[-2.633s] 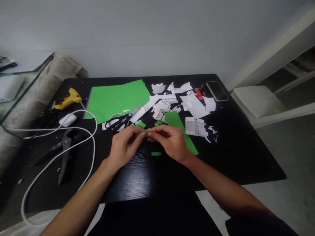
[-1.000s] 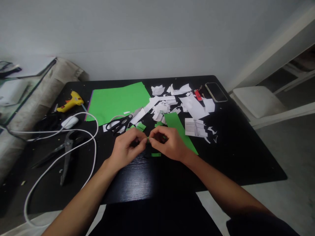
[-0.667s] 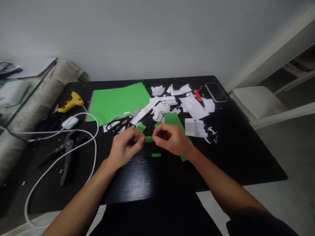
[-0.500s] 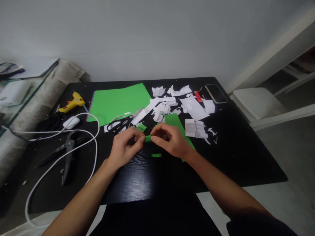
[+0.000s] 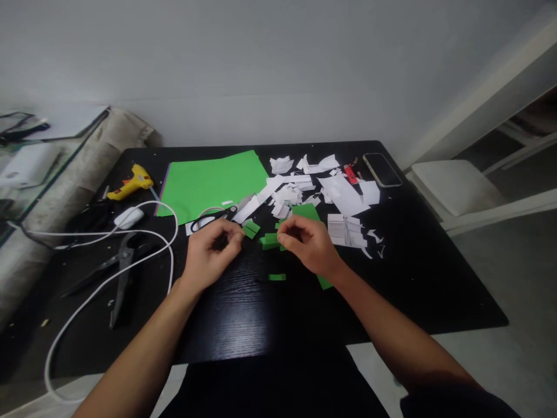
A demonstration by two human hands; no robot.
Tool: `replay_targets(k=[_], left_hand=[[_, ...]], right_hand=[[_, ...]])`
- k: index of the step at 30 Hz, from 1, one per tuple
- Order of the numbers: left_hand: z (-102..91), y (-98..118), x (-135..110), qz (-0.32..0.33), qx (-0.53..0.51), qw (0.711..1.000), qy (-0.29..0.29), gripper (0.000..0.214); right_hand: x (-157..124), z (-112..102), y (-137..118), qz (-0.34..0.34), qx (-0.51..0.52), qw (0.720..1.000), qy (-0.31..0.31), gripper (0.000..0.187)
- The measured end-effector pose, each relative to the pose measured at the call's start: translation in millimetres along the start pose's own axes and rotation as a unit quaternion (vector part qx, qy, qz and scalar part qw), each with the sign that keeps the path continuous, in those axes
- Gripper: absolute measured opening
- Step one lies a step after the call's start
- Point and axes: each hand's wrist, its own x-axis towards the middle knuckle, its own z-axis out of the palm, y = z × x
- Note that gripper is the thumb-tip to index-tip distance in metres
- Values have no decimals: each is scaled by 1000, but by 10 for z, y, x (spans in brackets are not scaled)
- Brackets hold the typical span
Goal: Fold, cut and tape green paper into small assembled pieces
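My right hand [image 5: 308, 245] pinches a small folded strip of green paper [image 5: 270, 241] by its right end, over the middle of the table. To the left, my left hand [image 5: 213, 251] is apart from the strip, its thumb and index fingertip together and nothing visible between them. A green paper scrap [image 5: 251, 229] lies just beyond those fingertips. Nearer the body rests another short green strip [image 5: 277, 277]. Under and behind my right hand is a larger piece of green paper [image 5: 307, 211], partly hidden by it. Black-handled scissors [image 5: 213, 216] lie behind my left hand, partly covered.
Green sheets [image 5: 213, 180] lie at the back left, beside a yellow glue gun [image 5: 134, 183]. White paper scraps [image 5: 291, 194] spread across the back. A phone [image 5: 382, 169] lies at the back right. A white cable [image 5: 172, 255] loops past dark pliers-like tool [image 5: 124, 267] on the left.
My left hand has let go of the green strip and moved left, away from it. My right hand keeps its pinch and has shifted slightly right.
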Motion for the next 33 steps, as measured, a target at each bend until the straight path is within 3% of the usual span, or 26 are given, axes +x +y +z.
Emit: replay_targets(k=[4,8,11,16,22,28,33], left_hand=[[15,22,-18,7,-17,1000,4,3],[90,107,-41,42,-42,997,-43,25],[133,128,-49,59,-32,996,-53,21],[151,92,-68,19,-23,999,-22,16],[164,78,-67,-54,-58,997,-18,15],[139,56,-31,-72,-91,992,-51,6],[138,18,-43,-56,-56,996,-42,8]], right_hand=[[12,13,0,4,16,1000,-9,12],[-3,76,29,16,6,1000,-24,13],[-19,113,64,20,21,999,-31,14],[-37,148,109,27,41,998,-28,26],[-41,148,103,24,47,998,-17,22],[-44,130,76,40,24,999,-14,19],[-34,142,89,56,43,997,-10,22]])
